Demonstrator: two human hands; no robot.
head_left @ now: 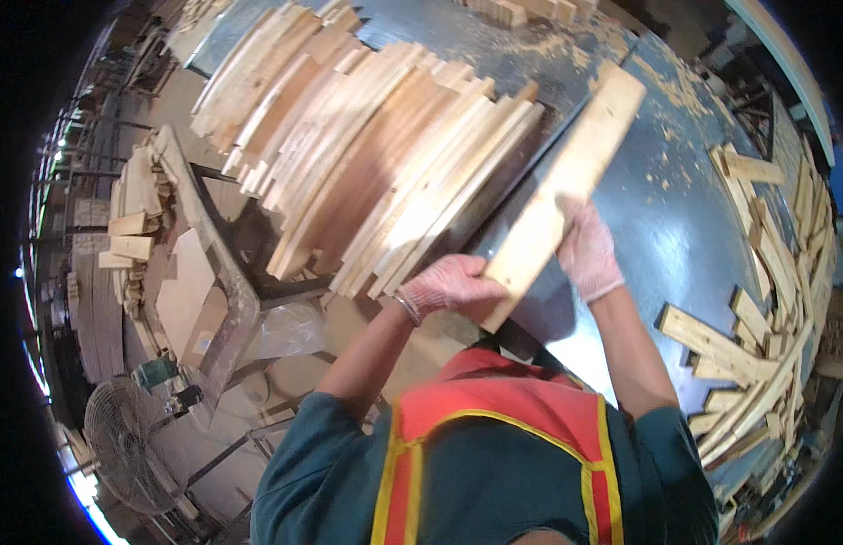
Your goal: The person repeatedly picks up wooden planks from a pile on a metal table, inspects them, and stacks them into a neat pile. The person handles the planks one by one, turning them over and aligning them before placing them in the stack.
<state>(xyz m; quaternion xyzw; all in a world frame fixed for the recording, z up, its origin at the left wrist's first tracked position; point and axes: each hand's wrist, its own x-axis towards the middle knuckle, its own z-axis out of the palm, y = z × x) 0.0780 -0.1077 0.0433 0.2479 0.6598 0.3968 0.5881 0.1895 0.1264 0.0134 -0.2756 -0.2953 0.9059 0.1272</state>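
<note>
A pale wooden board lies slanted on the dark metal table, its far end up right. My left hand, in a pink glove, grips the board's near end. My right hand, also gloved, rests on the board's right edge near its middle. Just left of the board, a large stack of similar planks lies side by side, fanned out.
Short offcuts of wood pile along the table's right side, with sawdust scattered at the far end. On the left are a metal stand, wood scraps, and a floor fan below.
</note>
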